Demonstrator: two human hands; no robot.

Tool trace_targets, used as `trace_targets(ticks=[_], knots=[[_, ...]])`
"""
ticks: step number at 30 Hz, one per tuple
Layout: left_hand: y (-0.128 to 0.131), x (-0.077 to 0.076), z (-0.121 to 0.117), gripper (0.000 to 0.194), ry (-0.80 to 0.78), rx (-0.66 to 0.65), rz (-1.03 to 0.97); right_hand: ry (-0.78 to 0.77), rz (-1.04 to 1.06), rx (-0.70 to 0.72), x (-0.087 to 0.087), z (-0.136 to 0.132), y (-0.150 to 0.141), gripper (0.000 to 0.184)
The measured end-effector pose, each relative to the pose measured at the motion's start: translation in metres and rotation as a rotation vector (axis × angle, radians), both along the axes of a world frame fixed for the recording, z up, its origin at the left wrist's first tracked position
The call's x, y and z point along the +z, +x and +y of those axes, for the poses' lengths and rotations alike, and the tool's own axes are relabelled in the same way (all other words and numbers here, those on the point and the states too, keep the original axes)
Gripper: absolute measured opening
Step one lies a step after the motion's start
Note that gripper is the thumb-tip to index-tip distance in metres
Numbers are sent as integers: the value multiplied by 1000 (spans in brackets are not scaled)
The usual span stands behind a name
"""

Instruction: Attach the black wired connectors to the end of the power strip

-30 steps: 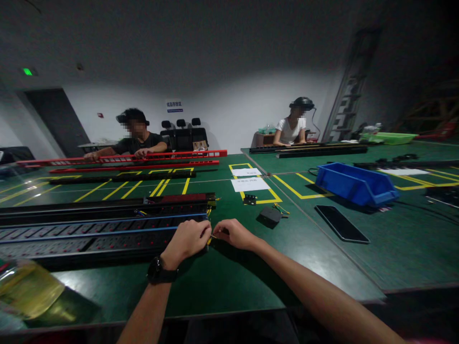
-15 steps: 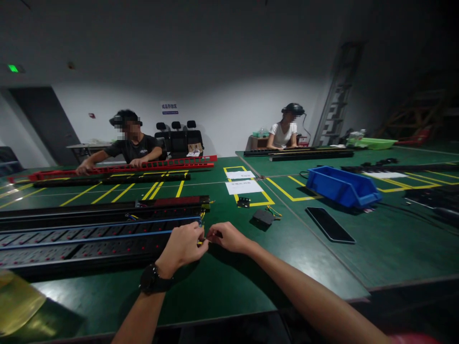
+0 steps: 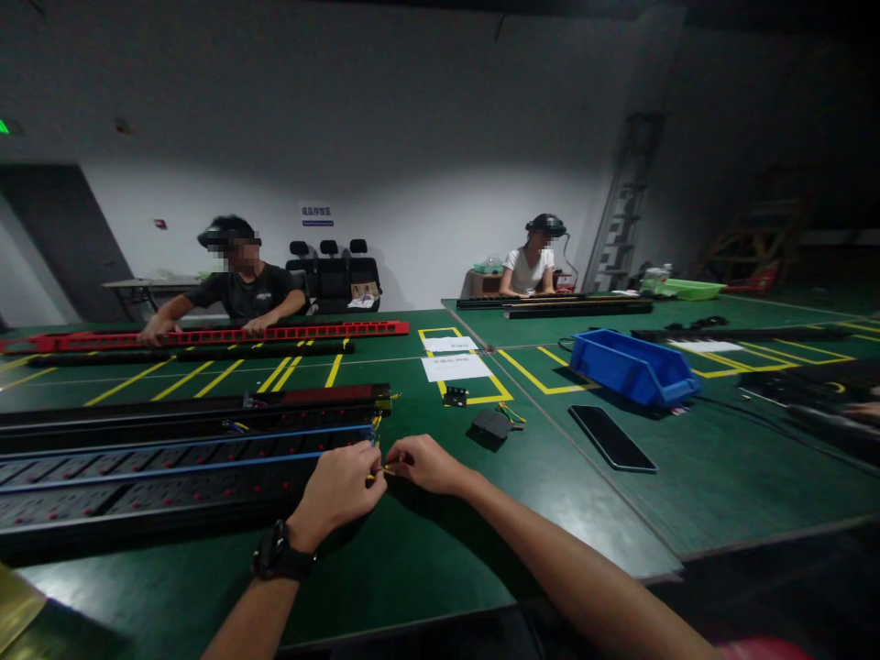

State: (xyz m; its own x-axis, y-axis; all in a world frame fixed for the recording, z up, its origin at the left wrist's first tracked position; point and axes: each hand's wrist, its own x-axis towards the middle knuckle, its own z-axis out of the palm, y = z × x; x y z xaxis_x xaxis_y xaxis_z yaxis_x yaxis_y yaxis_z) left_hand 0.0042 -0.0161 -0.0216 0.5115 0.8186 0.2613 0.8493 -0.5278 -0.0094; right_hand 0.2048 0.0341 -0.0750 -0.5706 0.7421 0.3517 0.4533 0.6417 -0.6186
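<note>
- Clock hours run from my hands, twelve straight ahead over the green worktop [image 3: 550, 532].
- At two o'clock sits a black box [image 3: 490, 425] with yellow-green leads; beyond it, nearer one, lie a small black part [image 3: 455, 397] and printed sheets [image 3: 456, 368].
- A smartphone [image 3: 611, 439] lies toward three.
- Around eleven, a co-worker [image 3: 244, 289] has both hands on a red slotted rail [image 3: 309, 331].
- Black socket strips [image 3: 206, 486] stretch away at nine, their ends crowding my left grip [image 3: 344, 481].
- I pinch a thin yellow wire [image 3: 389, 472] between both hands, beside those ends: left fingers closed on it, right grip [image 3: 423, 463] nipping its tip.
- The blue bin [image 3: 629, 368] stands at two, contents indistinct; farther out, a green tray [image 3: 691, 290], also unreadable inside.
</note>
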Motion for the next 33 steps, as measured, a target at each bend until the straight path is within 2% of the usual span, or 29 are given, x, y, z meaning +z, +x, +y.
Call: trace_targets(ticks=[5,10,13,33], knots=[[2,0,-1,13,7,21,14,83,-128,-27,3,-3,2,11],[4,3,-3,16,-14,40,17,88,-252,-125,9,-8,4,17],[6,5,-4,18,-11,51,30,95,-291,-134,11,-10,4,19],[6,2,-3,13,-11,48,41,109,-302,-132,11,-10,4,21]])
